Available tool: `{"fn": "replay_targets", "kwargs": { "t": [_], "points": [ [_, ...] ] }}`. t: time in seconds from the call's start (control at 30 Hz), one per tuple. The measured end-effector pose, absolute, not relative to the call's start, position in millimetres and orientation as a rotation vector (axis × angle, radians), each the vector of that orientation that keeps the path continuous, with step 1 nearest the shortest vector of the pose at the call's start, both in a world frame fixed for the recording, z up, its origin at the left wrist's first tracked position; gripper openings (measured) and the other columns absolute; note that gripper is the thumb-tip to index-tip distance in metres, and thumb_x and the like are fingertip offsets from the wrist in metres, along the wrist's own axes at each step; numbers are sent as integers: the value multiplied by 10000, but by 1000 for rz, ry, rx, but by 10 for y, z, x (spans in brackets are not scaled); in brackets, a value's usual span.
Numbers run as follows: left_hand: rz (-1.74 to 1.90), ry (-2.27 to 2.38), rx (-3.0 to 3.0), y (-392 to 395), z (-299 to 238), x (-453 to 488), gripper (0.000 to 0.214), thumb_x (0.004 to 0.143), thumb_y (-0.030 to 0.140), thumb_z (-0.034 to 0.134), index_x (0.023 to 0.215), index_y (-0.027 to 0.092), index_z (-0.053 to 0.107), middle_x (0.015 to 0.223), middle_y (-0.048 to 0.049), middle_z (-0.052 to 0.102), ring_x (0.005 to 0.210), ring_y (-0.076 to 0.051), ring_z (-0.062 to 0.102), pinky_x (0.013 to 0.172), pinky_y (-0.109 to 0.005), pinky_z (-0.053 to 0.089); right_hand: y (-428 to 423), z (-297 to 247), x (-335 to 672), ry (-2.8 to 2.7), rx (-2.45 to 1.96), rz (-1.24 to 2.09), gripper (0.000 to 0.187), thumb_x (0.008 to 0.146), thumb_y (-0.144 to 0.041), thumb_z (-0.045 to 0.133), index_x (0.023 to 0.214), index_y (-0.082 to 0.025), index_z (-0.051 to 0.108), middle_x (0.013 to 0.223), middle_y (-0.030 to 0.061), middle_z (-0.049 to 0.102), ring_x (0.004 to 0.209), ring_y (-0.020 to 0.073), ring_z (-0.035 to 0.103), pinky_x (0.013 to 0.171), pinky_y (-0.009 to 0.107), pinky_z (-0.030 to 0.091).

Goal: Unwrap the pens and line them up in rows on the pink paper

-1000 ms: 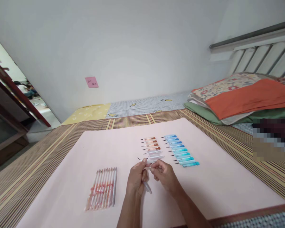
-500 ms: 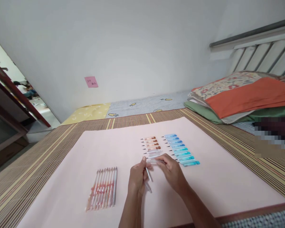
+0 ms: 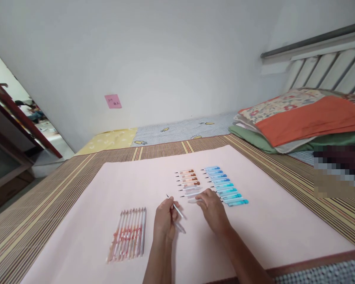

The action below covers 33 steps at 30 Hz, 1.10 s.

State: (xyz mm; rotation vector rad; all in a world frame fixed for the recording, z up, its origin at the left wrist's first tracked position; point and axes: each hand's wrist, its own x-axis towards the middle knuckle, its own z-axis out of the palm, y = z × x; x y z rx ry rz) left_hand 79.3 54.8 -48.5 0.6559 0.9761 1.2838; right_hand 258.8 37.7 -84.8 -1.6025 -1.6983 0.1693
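Observation:
My left hand (image 3: 165,221) is closed on a thin pen refill (image 3: 174,206) that points up and to the left; a clear piece shows below its fingers. My right hand (image 3: 213,210) rests fingers-down on a clear pen part (image 3: 193,200) at the near end of the brown row of pen pieces (image 3: 188,182). A blue row of pen pieces (image 3: 225,186) lies just right of it. A bunch of clear pink-patterned pen barrels (image 3: 129,235) lies side by side to the left of my left hand. Everything sits on a pink sheet (image 3: 112,189).
The pink sheet covers a striped mat (image 3: 41,197) on a bed. Folded blankets and an orange pillow (image 3: 301,118) are stacked at the right by a metal headboard (image 3: 322,59). A white wall with a pink note (image 3: 113,101) is behind. A doorway opens at the left.
My hands have come apart: the right hand moved away to the brown row and set the clear part down there, while the left hand kept the refill and shifted slightly left.

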Motion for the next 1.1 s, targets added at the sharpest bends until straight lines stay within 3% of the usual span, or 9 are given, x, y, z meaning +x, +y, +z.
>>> {"fn": "replay_targets", "kwargs": {
  "t": [0.23,0.47,1.1],
  "points": [
    [1283,953,634,552,-496,751,445,567,365,862,554,189,454,577,12,624,360,-5,296,394,-204,181,423,-963,2592,-1736,-1639,136,257,849,-45,543,918,-244,690,972,71,640,932,241,610,798,342,472],
    [1280,942,638,529,-479,764,450,570,350,864,553,197,442,572,9,625,380,-14,312,406,-199,215,443,-1004,2566,-1715,-1656,133,204,890,-78,534,917,-239,656,961,49,638,863,203,645,758,298,472],
    [1238,931,645,512,-525,834,360,602,307,805,564,188,467,580,7,627,366,-17,312,405,-202,195,470,-1023,2536,-1699,-1703,43,149,869,-81,586,874,-230,594,963,52,647,862,224,623,758,325,432]
  ]
}}
